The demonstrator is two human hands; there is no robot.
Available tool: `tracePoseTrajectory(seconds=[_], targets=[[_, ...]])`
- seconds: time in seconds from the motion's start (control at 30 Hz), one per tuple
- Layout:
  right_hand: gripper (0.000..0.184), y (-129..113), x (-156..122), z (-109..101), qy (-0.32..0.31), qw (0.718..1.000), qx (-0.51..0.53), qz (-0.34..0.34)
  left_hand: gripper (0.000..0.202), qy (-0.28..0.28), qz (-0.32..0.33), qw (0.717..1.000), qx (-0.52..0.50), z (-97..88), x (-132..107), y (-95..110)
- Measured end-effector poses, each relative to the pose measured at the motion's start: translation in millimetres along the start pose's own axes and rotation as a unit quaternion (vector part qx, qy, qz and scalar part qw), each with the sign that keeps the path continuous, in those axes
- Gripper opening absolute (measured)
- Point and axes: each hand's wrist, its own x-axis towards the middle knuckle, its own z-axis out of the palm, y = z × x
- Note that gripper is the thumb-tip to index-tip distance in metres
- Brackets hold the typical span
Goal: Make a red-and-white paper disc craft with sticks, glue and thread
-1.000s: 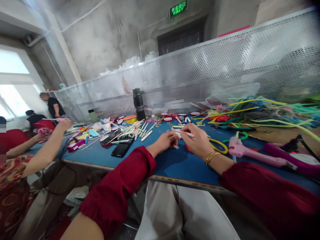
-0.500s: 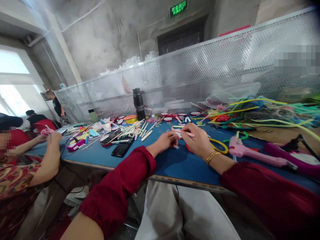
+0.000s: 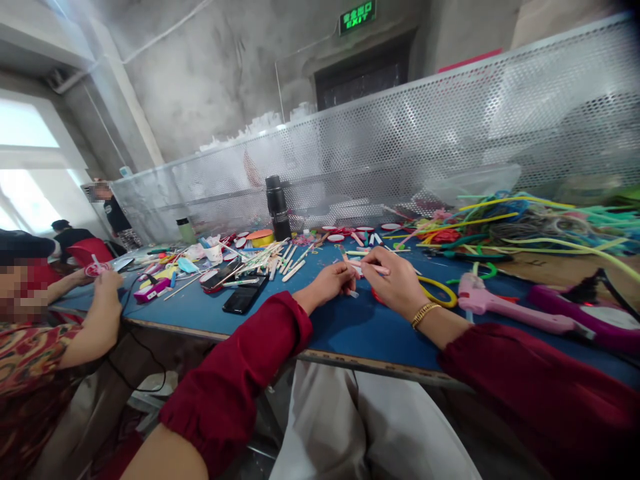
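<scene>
Over the blue tabletop, my left hand (image 3: 333,285) is closed in a pinch round a thin flat stick (image 3: 345,255). The stick's tan upper end rises above the fingers, and a pale end shows beneath them. Close beside it on the right, my right hand (image 3: 395,279) is closed too, fingertips meeting the left hand's work. A slim pinkish piece shows at those fingertips, too small to name. Behind the right wrist lie scissors with a yellow handle (image 3: 440,292), partly hidden. A pink glue gun (image 3: 515,308) rests farther right.
Left of my hands lie a black phone (image 3: 245,297) and a pile of pale sticks (image 3: 270,260). A black bottle (image 3: 277,208) stands behind. Colourful strips (image 3: 525,217) heap at right before a perforated metal screen (image 3: 360,160). A co-worker's hand (image 3: 107,283) is at far left.
My hands and the stick stay almost exactly in place. At the far left, the co-worker's head and hands have shifted slightly.
</scene>
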Motion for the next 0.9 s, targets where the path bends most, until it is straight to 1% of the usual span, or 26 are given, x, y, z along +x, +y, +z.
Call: tracePoseTrajectory(seconds=[0.17,0.33,0.5,0.7,0.9], targets=[[0.014,-1.4,-0.4,-0.8,0.008,1.000,-0.003,-0.002,0.029,0.002,-0.007,1.000,-0.004,-0.1,-0.8,0.0],[0.014,-2.9,-0.1,-1.4,-0.005,1.000,0.000,-0.004,0.030,0.001,-0.006,1.000,0.000,0.3,-1.4,1.0],[0.013,-2.6,-0.3,-1.4,0.004,1.000,0.002,-0.007,0.033,0.002,-0.011,1.000,0.005,0.3,-1.6,1.6],[0.013,-3.5,0.0,-1.6,-0.003,1.000,0.001,-0.004,0.027,0.002,-0.009,1.000,0.010,0.7,-2.4,3.6],[0.013,-4.6,0.8,-1.7,0.002,1.000,-0.001,-0.003,0.027,0.002,-0.007,1.000,0.004,0.4,-1.3,1.9]])
